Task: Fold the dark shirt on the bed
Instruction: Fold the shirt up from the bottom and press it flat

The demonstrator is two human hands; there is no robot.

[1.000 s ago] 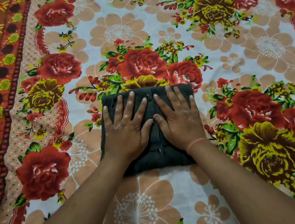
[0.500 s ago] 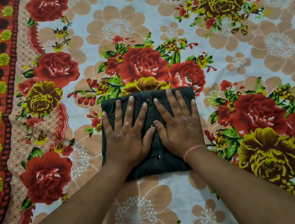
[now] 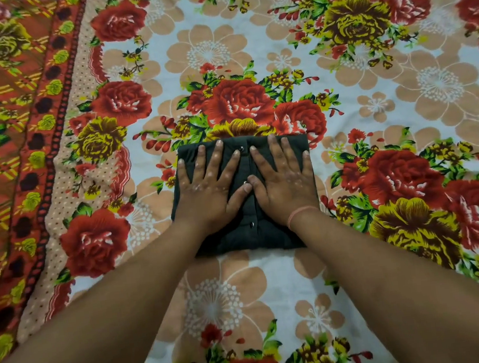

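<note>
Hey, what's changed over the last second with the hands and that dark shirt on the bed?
Nothing visibly moved. The left hand and right hand stay pressed flat, fingers spread, on the folded dark shirt, which lies in the same spot on the floral bedsheet. Nothing was gripped or released; only the camera's view shifted.

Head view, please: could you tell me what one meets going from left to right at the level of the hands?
Red border → left hand → button row → right hand → red rose print. Both hands lie flat on the folded shirt, which spans them.
</note>
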